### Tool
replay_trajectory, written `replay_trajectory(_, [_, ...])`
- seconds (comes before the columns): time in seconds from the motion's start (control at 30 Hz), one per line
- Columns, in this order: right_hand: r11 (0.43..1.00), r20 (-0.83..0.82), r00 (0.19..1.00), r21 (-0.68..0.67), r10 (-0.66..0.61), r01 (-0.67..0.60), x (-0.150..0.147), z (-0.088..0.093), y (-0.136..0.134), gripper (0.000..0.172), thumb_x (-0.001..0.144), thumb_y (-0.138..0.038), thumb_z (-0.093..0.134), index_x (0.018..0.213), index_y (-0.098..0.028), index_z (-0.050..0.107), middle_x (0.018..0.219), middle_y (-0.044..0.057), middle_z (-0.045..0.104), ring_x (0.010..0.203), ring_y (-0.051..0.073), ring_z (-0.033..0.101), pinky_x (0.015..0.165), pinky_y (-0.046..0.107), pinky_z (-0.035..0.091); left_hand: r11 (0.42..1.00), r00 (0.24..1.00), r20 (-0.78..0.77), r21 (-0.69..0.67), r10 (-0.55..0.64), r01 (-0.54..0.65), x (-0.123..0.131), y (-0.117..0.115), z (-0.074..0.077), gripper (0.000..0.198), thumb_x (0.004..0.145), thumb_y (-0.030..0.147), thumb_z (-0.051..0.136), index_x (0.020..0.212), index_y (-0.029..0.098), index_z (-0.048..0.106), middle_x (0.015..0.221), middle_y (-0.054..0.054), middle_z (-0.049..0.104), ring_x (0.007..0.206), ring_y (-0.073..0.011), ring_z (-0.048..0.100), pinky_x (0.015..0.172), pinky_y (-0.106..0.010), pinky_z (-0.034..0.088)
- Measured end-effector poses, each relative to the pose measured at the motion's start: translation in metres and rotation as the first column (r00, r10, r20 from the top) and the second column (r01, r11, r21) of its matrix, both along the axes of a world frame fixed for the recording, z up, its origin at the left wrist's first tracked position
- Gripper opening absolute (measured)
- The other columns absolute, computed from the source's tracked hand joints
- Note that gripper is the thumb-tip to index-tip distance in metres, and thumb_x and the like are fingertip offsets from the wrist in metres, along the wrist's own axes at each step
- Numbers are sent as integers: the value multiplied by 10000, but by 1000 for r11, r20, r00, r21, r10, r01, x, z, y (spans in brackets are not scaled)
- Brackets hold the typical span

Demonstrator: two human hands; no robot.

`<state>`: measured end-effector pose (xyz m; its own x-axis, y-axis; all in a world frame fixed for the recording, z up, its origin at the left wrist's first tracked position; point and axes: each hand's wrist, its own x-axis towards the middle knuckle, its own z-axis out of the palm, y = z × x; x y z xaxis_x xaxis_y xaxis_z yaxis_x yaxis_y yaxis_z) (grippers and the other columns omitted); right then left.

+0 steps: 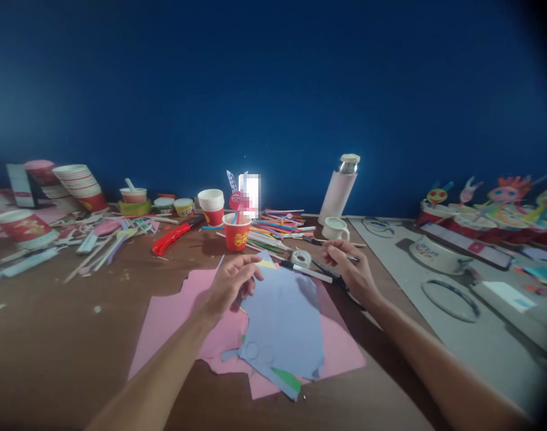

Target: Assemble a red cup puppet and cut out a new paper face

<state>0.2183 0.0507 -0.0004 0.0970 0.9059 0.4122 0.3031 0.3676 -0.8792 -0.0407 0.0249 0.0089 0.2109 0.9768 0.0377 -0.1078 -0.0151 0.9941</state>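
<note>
My left hand [235, 280] hovers over the left edge of a light blue paper sheet [285, 317], fingers loosely bent and apart, with nothing seen in them. The sheet lies on pink paper [179, 323], with blue and green offcuts at its near edge. Round outlines show near its lower left. To the right, my right hand [352, 266] is closed in a pinch, and a dark pen-like stick [355, 259] shows at its fingers. A white marker [312, 273] and a tape roll [301, 258] lie just left of that hand. Scissors beneath it are partly hidden.
A red paper cup [236, 234] with a paper figure stands ahead, before coloured sticks [277, 227]. A red utility knife [171, 238] lies left of it. Behind my right hand are a white mug [336, 228] and a thermos [339, 194]. Decorated cups [489, 212] stand far right.
</note>
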Motion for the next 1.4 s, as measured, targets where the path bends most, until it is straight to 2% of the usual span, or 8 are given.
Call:
replay_trajectory(0.17, [998, 296, 954, -56, 38, -22, 14, -10, 9, 305, 864, -354, 438, 974, -165, 651, 850, 54, 694, 837, 225, 617, 751, 318, 446, 1000, 1000, -21, 4, -16, 16, -5, 4, -2, 251, 790, 332, 548, 937, 129, 568, 689, -11, 592, 462, -59, 469, 394, -174, 314])
replay_trajectory(0.4, [995, 614, 787, -19, -65, 97, 27, -22, 22, 306, 807, -260, 478, 1077, -252, 622, 903, 37, 718, 785, 250, 643, 677, 321, 450, 999, 1000, 3, 46, -5, 5, -7, -2, 8, 227, 771, 316, 566, 896, 127, 585, 656, -8, 596, 474, -69, 478, 434, -195, 328])
replay_trajectory(0.57, [979, 712, 673, 108, -198, 174, 30, -24, 26, 273, 766, -245, 510, 1002, -207, 643, 948, 96, 697, 854, 301, 615, 713, 381, 431, 998, 999, -28, 62, -20, 22, -9, 0, 5, 220, 779, 302, 560, 902, 122, 593, 652, -12, 603, 474, -73, 483, 450, -203, 333])
replay_trajectory(0.73, [960, 705, 657, 258, -266, 113, 13, -15, 15, 232, 832, -241, 450, 927, -173, 649, 973, 120, 673, 949, 298, 572, 843, 429, 356, 998, 999, -43, 64, -22, 25, -10, 2, 2, 199, 792, 286, 547, 898, 126, 597, 658, -14, 609, 476, -70, 488, 444, -196, 321])
replay_trajectory(0.9, [941, 757, 650, 267, -72, -207, -17, -11, -10, 170, 849, -255, 495, 842, -215, 660, 873, 43, 700, 858, 197, 611, 824, 334, 372, 998, 999, -32, 55, -13, 15, -12, 3, 2, 197, 797, 289, 542, 895, 125, 590, 642, -8, 598, 472, -66, 477, 447, -192, 328])
replay_trajectory(1.07, [850, 776, 566, 75, 278, -521, -35, 1, -32, 166, 852, -293, 527, 829, -210, 668, 765, 46, 685, 729, 182, 605, 727, 317, 399, 997, 999, -46, 70, 20, -16, -12, 2, -1, 201, 795, 295, 542, 889, 124, 592, 637, -4, 598, 468, -64, 477, 449, -186, 334])
replay_trajectory(1.3, [702, 757, 293, -290, 584, -650, -29, 33, -79, 462, 678, -483, 680, 1064, -235, 622, 1038, 69, 635, 896, 232, 587, 793, 339, 426, 977, 992, -59, 189, 115, -102, -7, -8, 1, 173, 779, 277, 550, 826, 120, 605, 584, 3, 592, 449, -67, 467, 445, -190, 345])
replay_trajectory(1.4, [752, 800, 251, -333, 545, -569, -25, 32, -100, 394, 734, -382, 661, 1098, -249, 588, 1078, 59, 611, 946, 236, 565, 821, 350, 434, 953, 987, 19, 258, 160, -159, -6, -22, 12, 146, 792, 264, 540, 804, 135, 609, 587, 4, 595, 466, -73, 476, 460, -196, 362])
